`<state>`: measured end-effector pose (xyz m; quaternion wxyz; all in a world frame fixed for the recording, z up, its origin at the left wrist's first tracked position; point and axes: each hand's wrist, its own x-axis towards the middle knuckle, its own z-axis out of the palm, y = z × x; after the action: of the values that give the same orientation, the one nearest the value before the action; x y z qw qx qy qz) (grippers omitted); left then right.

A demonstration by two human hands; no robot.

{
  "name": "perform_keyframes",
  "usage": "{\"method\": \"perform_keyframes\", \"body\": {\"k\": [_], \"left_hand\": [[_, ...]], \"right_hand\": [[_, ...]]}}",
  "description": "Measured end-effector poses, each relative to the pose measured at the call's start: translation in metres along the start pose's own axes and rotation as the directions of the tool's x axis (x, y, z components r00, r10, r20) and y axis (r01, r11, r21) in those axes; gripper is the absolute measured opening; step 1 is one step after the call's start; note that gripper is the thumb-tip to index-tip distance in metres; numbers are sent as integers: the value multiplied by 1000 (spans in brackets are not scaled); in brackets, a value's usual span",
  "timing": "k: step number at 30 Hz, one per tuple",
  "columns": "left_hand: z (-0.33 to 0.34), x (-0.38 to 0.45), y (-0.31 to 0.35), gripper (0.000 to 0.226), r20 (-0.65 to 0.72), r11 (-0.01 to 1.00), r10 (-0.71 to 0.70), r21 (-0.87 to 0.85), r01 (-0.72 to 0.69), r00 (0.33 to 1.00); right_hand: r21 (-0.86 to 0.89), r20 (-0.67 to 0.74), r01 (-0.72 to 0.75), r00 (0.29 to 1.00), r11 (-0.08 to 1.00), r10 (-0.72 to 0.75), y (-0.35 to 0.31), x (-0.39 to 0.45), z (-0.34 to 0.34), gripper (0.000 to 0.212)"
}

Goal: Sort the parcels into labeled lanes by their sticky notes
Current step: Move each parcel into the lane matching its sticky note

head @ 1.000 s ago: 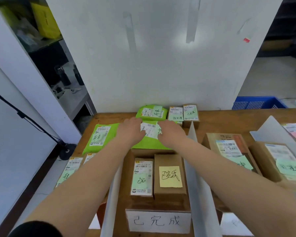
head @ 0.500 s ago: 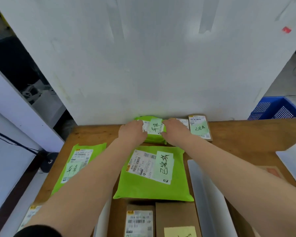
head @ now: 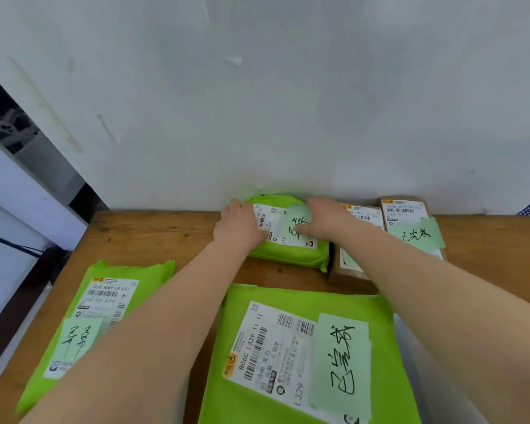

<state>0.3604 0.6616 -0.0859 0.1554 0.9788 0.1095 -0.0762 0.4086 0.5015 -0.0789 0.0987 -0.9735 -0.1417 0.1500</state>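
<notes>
Two hands work at the far edge of the surface (head: 153,237) in the head view, both set on a small green parcel (head: 288,249) that lies against the white back board. The left hand (head: 237,229) curls over the parcel's left end, and the right hand (head: 325,220) grips its right end, thumb lying across the pale sticky note (head: 299,223). A brown box (head: 348,264) sits just beside the parcel on its right, with another noted box (head: 410,221) beyond. Nearer lie a large green mailer (head: 303,356) and, towards the left edge, another green mailer (head: 98,319). This looks like the pick-up step; next, probably, lifting the parcel clear of the brown box and matching its note to a lane.
</notes>
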Motion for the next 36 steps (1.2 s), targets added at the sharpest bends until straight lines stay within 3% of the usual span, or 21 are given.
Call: {"method": "perform_keyframes", "body": {"k": [3, 5, 7, 13, 15, 20, 23, 27, 32, 36], "left_hand": [[2, 2, -8, 72, -35, 999, -52, -18, 52, 998], [3, 2, -13, 76, -10, 987, -106, -121, 104, 994], [3, 1, -18, 73, 31, 965, -117, -234, 121, 993], [-5, -2, -19, 63, 60, 962, -66, -261, 80, 996], [-9, -6, -17, 60, 48, 960, -58, -270, 69, 997], [-23, -16, -12, 44, -28, 965, 16, -260, -22, 999], [-29, -18, -10, 41, -69, 964, 19, -262, -36, 997], [-35, -22, -11, 34, -100, 932, 5, -360, -41, 995], [-51, -33, -8, 31, -166, 794, -43, -604, -67, 985], [-76, -52, 0, 33, -256, 706, -55, -693, -144, 965]], "right_hand": [[9, 26, 13, 1000, 1000, -13, -4, 8, 0, 69], [24, 66, -5, 998, 1000, 4, -8, 10, -2, 70], [27, 109, -5, 994, 1000, 2, -12, 11, -1, 65], [98, 147, -31, 989, 995, 16, -13, 2, -2, 73], [150, 143, -47, 989, 988, 25, -13, -2, -5, 67], [248, 23, -45, 999, 968, 40, -12, -11, -9, 36], [222, 1, -31, 1000, 975, 31, -9, -17, -7, 25], [312, -82, -12, 996, 950, 39, -6, -23, -9, 16], [392, -259, 139, 965, 909, -36, -12, -38, -27, 11], [416, -419, 272, 904, 868, -82, -19, -59, -50, 7]]}}
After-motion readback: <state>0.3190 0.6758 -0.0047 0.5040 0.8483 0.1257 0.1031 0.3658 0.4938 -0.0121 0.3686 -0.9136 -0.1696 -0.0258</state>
